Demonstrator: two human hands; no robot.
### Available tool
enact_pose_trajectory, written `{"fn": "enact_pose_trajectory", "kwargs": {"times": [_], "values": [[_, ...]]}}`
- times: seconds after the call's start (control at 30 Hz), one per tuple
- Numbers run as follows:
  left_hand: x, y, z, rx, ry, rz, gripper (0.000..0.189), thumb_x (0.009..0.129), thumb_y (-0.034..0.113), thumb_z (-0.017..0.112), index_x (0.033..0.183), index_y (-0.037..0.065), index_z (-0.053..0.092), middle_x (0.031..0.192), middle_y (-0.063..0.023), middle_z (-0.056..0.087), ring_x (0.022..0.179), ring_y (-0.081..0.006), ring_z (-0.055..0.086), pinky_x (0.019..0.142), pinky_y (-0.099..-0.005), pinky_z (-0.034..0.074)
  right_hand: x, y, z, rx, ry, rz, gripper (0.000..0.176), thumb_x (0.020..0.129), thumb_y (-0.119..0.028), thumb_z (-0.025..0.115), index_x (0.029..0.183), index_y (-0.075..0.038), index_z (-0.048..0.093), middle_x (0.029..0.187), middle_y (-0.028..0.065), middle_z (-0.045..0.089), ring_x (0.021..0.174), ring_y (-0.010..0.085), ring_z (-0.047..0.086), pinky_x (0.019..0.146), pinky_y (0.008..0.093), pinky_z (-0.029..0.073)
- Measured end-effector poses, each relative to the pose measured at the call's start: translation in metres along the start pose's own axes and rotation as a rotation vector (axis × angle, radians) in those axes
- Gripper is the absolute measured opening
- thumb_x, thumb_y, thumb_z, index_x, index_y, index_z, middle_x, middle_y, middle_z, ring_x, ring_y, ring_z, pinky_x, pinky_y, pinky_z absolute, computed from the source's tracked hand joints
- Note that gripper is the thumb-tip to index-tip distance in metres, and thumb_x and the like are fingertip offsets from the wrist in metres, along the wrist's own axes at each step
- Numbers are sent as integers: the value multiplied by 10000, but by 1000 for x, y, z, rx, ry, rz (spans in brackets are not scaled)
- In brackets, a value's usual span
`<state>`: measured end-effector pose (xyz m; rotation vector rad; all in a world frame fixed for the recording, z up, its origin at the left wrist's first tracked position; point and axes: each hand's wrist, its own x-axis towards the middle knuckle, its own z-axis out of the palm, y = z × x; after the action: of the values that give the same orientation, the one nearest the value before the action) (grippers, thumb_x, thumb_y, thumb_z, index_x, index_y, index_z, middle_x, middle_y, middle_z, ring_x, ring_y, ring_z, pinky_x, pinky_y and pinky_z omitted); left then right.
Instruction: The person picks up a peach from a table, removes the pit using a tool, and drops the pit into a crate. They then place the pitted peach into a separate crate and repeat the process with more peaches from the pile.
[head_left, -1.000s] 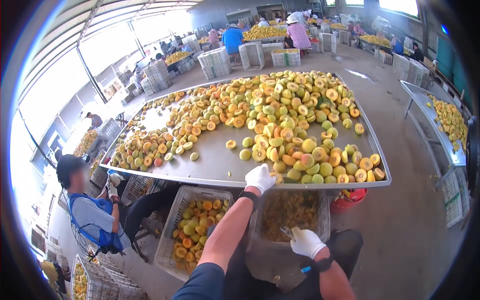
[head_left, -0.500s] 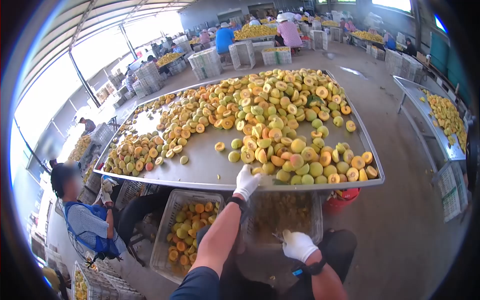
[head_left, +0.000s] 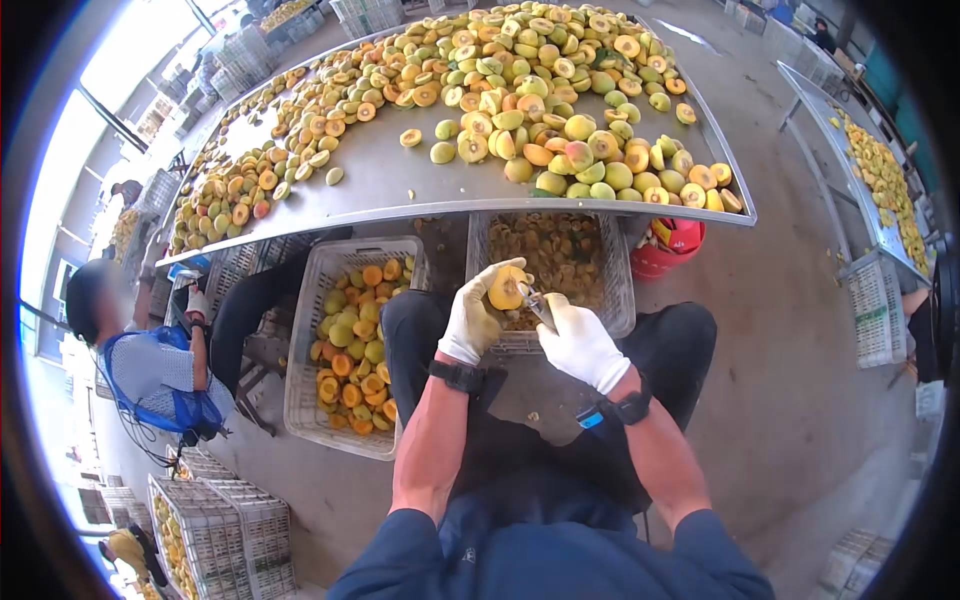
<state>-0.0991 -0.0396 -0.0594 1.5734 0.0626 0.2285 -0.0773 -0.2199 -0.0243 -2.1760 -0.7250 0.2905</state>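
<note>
A left hand in a pale, yellow-stained glove is pinching one peach-like fruit between thumb and fingers, its fingertips curving over the top. The fruit is looking round and smooth, golden yellow with an orange tinge, and is showing a paler patch with a darker spot on the side facing the tool. A right hand in a white glove is gripping a slim metal tool, its fingers closing together around the handle, while the tool's tip is meeting the fruit; how deep it is going, one cannot tell. Both hands are working in front of the seated wearer, between the knees and the metal table, with the fruit showing against the near part of a pale plastic crate that is holding brownish scraps. The table's raised front rim is running across beyond the hands, leaving a gap between rim and fruit. The wearer's knees are flanking the wrists, so the tighter room is lying low at the sides. A second crate, filled with yellow and orange fruit, is standing left of the left hand, well apart from the fruit being held. A red bucket is sitting just beside the scrap crate's right side, and bare floor is stretching out beyond the right knee.
</note>
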Motion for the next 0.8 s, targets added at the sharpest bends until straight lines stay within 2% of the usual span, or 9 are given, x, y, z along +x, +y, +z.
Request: {"fn": "enact_pose_trajectory", "kwargs": {"times": [0.07,0.13,0.23,0.37,0.47,0.53,0.63,0.8], "values": [[-2,5,-2,-811,-23,-422,564,1005,463,406,1258,-16,563,1047,-133,661,856,-203,641,705,-307,512,-1,-2,11,-64,-2,-3,229,865,-162,557,1020,7,542,769,270,631,749,451,628,677,538,483],[-8,11,1,-750,-16,-435,592,1002,499,406,1229,-21,577,1019,-131,660,879,-208,641,727,-306,512,-2,0,23,-152,84,-5,226,865,-143,542,1021,21,548,766,259,634,737,440,636,670,525,499],[-9,4,0,-924,-90,-481,603,994,512,407,1189,-29,588,1008,-141,663,889,-223,646,732,-318,519,-7,-3,38,-213,190,-63,237,868,-131,526,1030,40,550,770,249,635,720,428,643,660,511,516],[-17,12,7,-936,11,-516,574,999,468,368,1155,-37,593,1002,-178,669,912,-240,656,761,-335,536,-10,-11,47,-241,220,-54,251,876,-125,509,1037,66,536,798,253,636,703,424,645,642,508,524],[-21,21,11,-886,91,-449,550,1004,429,343,1158,-36,593,983,-182,675,879,-240,662,746,-328,545,-10,-12,55,-246,224,-48,250,873,-121,509,1033,70,530,791,255,632,696,426,640,633,511,521],[-23,21,9,-703,92,-331,508,1008,424,331,1142,26,617,920,-130,693,827,-203,665,664,-280,533,-8,-11,57,-247,232,-58,250,871,-122,510,1030,71,528,789,256,630,694,427,639,632,512,520],[-21,14,9,-728,110,-308,508,1012,423,310,1130,39,621,900,-124,696,789,-196,660,643,-267,528,-7,-13,61,-234,238,-54,257,870,-123,512,1032,76,526,788,259,628,698,433,636,636,515,519],[-21,8,11,-819,156,-275,461,1009,390,357,1087,15,614,886,-140,683,790,-210,651,705,-306,538,-3,-12,68,-203,219,-17,277,866,-125,514,1043,87,526,797,263,629,720,441,634,648,514,519]]}}
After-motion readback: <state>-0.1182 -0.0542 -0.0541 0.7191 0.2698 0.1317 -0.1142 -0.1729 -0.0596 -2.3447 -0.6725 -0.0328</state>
